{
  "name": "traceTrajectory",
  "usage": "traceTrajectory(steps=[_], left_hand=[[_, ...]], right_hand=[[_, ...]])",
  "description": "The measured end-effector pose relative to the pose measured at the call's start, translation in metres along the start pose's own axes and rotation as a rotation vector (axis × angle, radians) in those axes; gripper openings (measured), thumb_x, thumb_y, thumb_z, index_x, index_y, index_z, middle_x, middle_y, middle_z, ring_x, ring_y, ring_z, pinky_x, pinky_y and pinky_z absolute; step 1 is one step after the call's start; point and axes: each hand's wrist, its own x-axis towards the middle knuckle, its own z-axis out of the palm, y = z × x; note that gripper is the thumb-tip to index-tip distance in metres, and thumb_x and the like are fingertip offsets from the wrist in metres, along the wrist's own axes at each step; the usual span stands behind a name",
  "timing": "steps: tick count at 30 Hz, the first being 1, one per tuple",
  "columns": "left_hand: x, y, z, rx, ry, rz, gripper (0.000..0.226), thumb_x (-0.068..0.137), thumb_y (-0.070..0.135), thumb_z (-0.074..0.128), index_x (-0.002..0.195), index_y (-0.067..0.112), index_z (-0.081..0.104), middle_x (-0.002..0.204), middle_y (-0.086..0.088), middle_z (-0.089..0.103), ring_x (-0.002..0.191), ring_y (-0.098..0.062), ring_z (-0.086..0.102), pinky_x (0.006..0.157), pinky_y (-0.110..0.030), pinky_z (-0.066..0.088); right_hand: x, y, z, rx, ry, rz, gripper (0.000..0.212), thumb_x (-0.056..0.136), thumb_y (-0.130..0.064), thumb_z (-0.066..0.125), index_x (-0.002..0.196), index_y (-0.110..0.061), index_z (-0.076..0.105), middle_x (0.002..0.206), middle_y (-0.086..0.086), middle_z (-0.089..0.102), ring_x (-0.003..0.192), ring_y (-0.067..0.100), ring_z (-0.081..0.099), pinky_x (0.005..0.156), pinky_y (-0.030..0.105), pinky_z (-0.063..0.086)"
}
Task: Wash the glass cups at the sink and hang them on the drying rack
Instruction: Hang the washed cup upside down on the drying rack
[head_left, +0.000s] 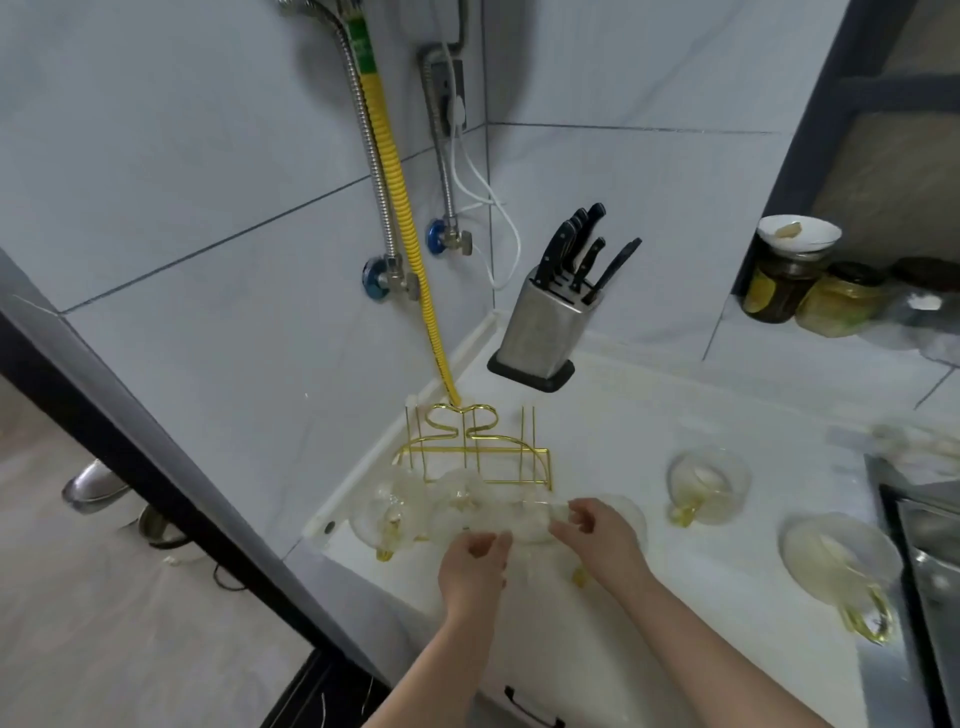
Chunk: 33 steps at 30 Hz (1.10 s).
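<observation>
Lower centre of the frame: both hands are seen at the near edge of the gold drying rack (470, 452) on the white desk (675, 571).
Left hand (475, 564): fingers are curled round a clear glass cup (485, 512) held against the rack.
Right hand (597, 535): the same cup's rim is pinched from the right side.
Hung cups: a blurred cluster (395, 512) with yellow handles is seen on the rack's left pegs; their number cannot be told.
Loose cups: one (709, 483) right of the rack, another (841, 566) nearer, beside the sink (924, 525) at the right edge.
Upper centre: a steel knife block (545, 327) stands in the corner.
</observation>
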Motion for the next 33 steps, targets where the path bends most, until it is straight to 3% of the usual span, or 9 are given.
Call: traceTrajectory(steps=[5,9,11,15,19,25,29,33], left_hand=[[-0.001,0.024,-0.011,-0.006,0.002,0.117,0.005,0.087,0.024,0.069,0.089,0.021,0.065,0.089,0.0,0.069,0.078,-0.018,0.066,0.079,-0.037,0.059],[0.002,0.055,-0.009,-0.017,0.034,0.317,0.004,0.09,0.022,0.065,0.092,0.025,0.063,0.092,0.009,0.067,0.091,-0.014,0.064,0.083,-0.029,0.052],[0.011,0.067,-0.007,0.038,0.072,0.419,0.016,0.091,0.021,0.064,0.107,0.021,0.063,0.105,0.007,0.065,0.104,-0.014,0.06,0.09,-0.026,0.046],[0.035,0.086,-0.003,0.2,0.159,0.46,0.041,0.094,0.021,0.059,0.133,0.014,0.052,0.137,-0.003,0.052,0.131,-0.022,0.042,0.112,-0.039,0.033],[0.054,0.098,0.0,0.286,0.109,0.465,0.055,0.096,0.019,0.055,0.146,0.007,0.035,0.151,-0.01,0.036,0.139,-0.027,0.033,0.114,-0.038,0.025],[0.061,0.097,0.001,0.244,-0.013,0.434,0.066,0.1,0.023,0.048,0.154,0.015,0.012,0.163,-0.002,0.007,0.149,-0.019,0.013,0.12,-0.037,0.019],[0.064,0.096,-0.003,0.225,-0.051,0.48,0.065,0.1,0.022,0.048,0.154,0.016,0.013,0.163,-0.001,0.006,0.15,-0.015,0.006,0.119,-0.032,0.013],[0.067,0.096,-0.002,0.206,-0.109,0.503,0.064,0.1,0.024,0.049,0.154,0.017,0.014,0.163,0.002,0.007,0.149,-0.013,0.009,0.119,-0.032,0.015]], right_hand=[[0.003,-0.022,-0.005,-0.033,0.046,-0.075,0.05,0.082,-0.028,0.073,0.126,-0.01,0.056,0.114,0.004,0.057,0.11,0.019,0.054,0.092,0.024,0.038],[0.007,-0.048,-0.007,-0.048,0.011,-0.154,0.049,0.085,-0.027,0.07,0.128,-0.012,0.054,0.124,0.003,0.058,0.119,0.018,0.052,0.095,0.025,0.037],[0.012,-0.058,-0.008,-0.048,-0.008,-0.187,0.049,0.086,-0.028,0.069,0.13,-0.014,0.054,0.129,0.002,0.058,0.122,0.016,0.051,0.098,0.024,0.037],[0.024,-0.082,-0.007,-0.103,-0.06,-0.238,0.05,0.09,-0.027,0.065,0.136,-0.015,0.05,0.138,0.003,0.053,0.129,0.018,0.048,0.104,0.026,0.035],[0.037,-0.104,-0.002,-0.165,-0.102,-0.284,0.058,0.09,-0.027,0.065,0.142,-0.016,0.042,0.146,0.002,0.046,0.135,0.017,0.042,0.108,0.027,0.032],[0.053,-0.12,0.008,-0.228,-0.208,-0.327,0.062,0.092,-0.03,0.062,0.146,-0.02,0.036,0.152,-0.002,0.038,0.14,0.015,0.035,0.112,0.026,0.027],[0.058,-0.119,0.009,-0.207,-0.218,-0.335,0.056,0.092,-0.028,0.063,0.143,-0.02,0.042,0.145,-0.002,0.047,0.133,0.014,0.043,0.105,0.024,0.033],[0.057,-0.113,0.004,-0.091,-0.223,-0.29,0.054,0.088,-0.021,0.067,0.138,-0.02,0.047,0.137,-0.001,0.053,0.129,0.012,0.048,0.097,0.018,0.035]])
